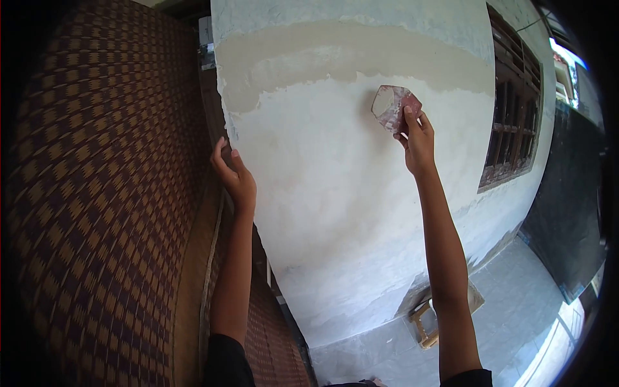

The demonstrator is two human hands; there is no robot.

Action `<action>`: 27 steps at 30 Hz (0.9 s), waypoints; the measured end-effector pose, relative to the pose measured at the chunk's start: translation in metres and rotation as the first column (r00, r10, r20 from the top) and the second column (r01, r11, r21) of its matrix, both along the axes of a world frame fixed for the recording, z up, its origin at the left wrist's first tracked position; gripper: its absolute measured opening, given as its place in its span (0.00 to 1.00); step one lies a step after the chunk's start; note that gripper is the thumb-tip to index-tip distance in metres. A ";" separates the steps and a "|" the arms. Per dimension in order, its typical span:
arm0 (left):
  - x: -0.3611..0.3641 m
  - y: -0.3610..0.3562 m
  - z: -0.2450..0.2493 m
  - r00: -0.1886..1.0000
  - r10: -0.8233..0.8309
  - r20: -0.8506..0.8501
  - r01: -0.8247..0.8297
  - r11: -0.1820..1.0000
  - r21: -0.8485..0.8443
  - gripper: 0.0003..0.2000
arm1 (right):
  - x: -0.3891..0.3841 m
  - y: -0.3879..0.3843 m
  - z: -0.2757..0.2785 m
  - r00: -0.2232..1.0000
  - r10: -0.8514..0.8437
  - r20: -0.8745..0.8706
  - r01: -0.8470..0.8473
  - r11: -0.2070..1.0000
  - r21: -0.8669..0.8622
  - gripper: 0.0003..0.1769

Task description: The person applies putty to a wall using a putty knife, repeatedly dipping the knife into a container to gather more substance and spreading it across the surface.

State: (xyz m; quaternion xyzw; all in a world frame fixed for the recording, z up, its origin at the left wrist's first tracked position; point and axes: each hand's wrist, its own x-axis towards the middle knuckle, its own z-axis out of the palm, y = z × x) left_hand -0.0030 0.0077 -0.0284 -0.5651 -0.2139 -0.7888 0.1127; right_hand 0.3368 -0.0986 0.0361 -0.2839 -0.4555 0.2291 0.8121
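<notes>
Right hand: right hand, between 1 and 2 o'clock of view center; grip clamped on scraper, thumb on near face, other fingers at edge/behind.
Scraper: flat, reddish, angular, in right hand, tilted; pale residue smeared over face, thick light patch on left part. In front of wall, just below beige band; contact with wall: cannot tell.
Left hand: left hand, 9 o'clock, beside wall's left edge; fingers curled, grip apart, nothing seen in it. Touching edge or not: cannot tell.
Wall: whitish wall, center; beige band across top, 12 o'clock, ragged lower border.
Mat: brown-and-tan woven mat, upright, 9 o'clock, near left hand.
Window: barred window, 2 o'clock, right of scraper.
Low area: wooden frame-like item on gray floor, 5 o'clock, partly behind right arm.
Far right: dark panel, 3 o'clock.
Risk, scraper: pinch is near one end; if a corner snags on rough coating, could twist or slip toward 6 o'clock.
Risk, surface finish: tilted corner plus uneven pressure could gouge the coating; lumpy residue could streak or drop off.
Risk, left hand: close to wall edge; a careless shift could scuff knuckles or chip the edge.
</notes>
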 end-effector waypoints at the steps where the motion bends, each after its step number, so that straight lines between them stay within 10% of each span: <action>1: 0.007 -0.012 -0.002 0.999 0.033 0.028 -0.032 0.999 -0.008 0.18 | 0.007 -0.003 -0.009 0.998 0.041 -0.049 -0.042 0.999 -0.009 0.15; 6: 0.065 -0.065 -0.021 0.991 0.131 0.015 -0.131 0.991 -0.013 0.16 | 0.050 -0.035 -0.058 0.984 0.103 -0.146 -0.113 0.992 -0.060 0.16; 12: 0.160 -0.098 -0.065 0.913 -0.407 -0.013 0.393 0.889 -0.235 0.15 | 0.114 -0.093 -0.121 0.969 0.150 -0.196 -0.179 0.974 -0.139 0.16; 27: 0.435 -0.229 -0.284 0.515 -0.763 0.390 0.690 0.099 -0.717 0.13 | 0.323 -0.298 -0.325 0.869 -0.199 -0.453 -0.046 0.879 -0.474 0.20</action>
